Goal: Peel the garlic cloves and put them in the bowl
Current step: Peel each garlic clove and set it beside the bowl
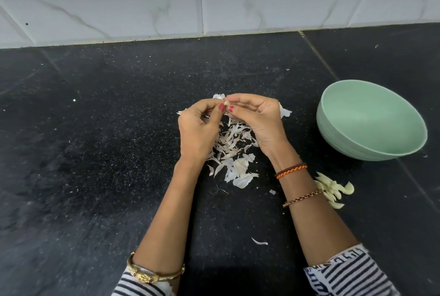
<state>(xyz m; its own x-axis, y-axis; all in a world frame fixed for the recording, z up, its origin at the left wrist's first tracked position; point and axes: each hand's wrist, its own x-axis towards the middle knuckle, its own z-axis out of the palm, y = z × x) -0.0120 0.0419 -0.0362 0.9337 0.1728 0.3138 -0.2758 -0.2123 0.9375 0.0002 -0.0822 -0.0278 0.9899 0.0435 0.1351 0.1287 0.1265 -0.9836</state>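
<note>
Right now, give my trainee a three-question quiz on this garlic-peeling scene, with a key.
1. True or false: the green bowl already holds peeled cloves.
2. Where does the pile of peeled cloves lie? A) on the counter near the right forearm B) in the bowl C) by the tiled wall
3. What do the left hand and right hand pinch between them?

Key: 1 false, it looks empty; 2 A; 3 a garlic clove, above the loose skins.
</note>
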